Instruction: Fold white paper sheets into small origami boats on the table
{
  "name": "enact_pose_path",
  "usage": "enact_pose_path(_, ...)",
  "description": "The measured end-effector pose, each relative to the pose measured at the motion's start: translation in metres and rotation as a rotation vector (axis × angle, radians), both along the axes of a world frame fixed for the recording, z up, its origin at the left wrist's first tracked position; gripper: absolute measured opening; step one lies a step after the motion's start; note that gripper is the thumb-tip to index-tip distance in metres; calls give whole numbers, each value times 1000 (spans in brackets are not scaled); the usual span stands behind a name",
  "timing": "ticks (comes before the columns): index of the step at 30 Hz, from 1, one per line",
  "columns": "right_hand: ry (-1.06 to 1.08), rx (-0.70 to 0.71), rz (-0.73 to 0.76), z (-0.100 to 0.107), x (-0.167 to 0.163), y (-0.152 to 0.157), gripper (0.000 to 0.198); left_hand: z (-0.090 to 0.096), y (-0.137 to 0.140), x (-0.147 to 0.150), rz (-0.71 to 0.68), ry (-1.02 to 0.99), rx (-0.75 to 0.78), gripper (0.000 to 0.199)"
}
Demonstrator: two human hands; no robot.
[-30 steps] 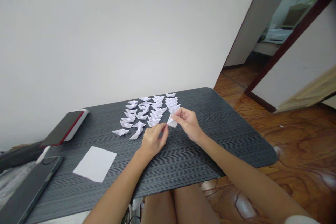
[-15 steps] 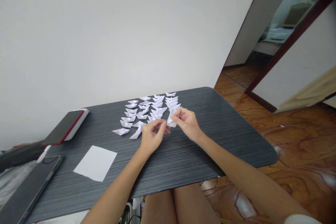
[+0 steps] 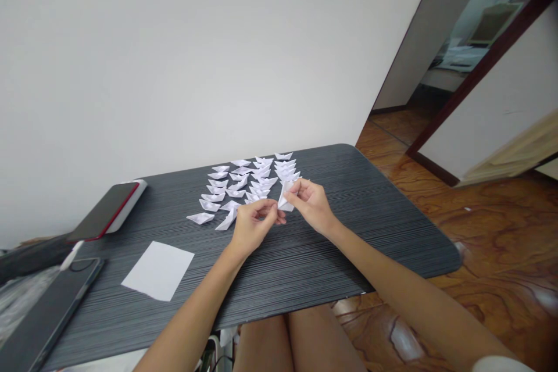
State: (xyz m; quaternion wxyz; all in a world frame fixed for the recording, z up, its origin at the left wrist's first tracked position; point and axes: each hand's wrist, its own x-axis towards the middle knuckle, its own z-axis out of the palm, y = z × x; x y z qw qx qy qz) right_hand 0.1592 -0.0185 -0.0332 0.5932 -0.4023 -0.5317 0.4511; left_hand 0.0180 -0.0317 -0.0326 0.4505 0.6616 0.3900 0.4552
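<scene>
Between my two hands, just above the dark table (image 3: 349,186), is a small folded white paper (image 3: 285,197). The fingers of my right hand (image 3: 311,200) pinch its upper right part. At its lower left corner, the thumb and forefinger of my left hand (image 3: 257,221) are pressed together on the paper's edge, the other fingers curled behind. Beyond my hands stand several folded white paper boats (image 3: 239,171) in rough columns, and my hands hide some of the nearest ones.
A blank white paper square (image 3: 159,270) lies on the left of the table. Further left are a dark phone (image 3: 56,302) with a white cable plug (image 3: 72,256) and a red-edged dark device (image 3: 104,209) on a white one. A white wall (image 3: 196,58) rises behind.
My left hand has shifted very slightly to the right along the folded paper's lower edge. The right hand keeps its pinch, and the boats and paper square stay in place.
</scene>
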Motion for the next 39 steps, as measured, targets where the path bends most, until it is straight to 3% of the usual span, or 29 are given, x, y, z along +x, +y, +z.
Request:
enact_pose_path(8,-32,9,-9,-1,0,1,21,2,-1,-1,-7,97,127,16)
enact_pose_path(21,-95,17,21,-4,-2,0,19,2,-2,4,-81,90,-53,32)
enact_pose_path(25,-9,-24,117,-1,-2,-1,16,3,-1,3,-126,-14,-176,31)
enact_pose_path(29,151,-135,260,3,0,0,44,4,2,2,-146,-124,-263,27)
enact_pose_path(31,183,-171,277,3,2,1,49,5,2,2,-150,-148,-280,27)
enact_pose_path(39,117,-118,286,-1,6,6,36,6,5,0,-108,-155,-304,25)
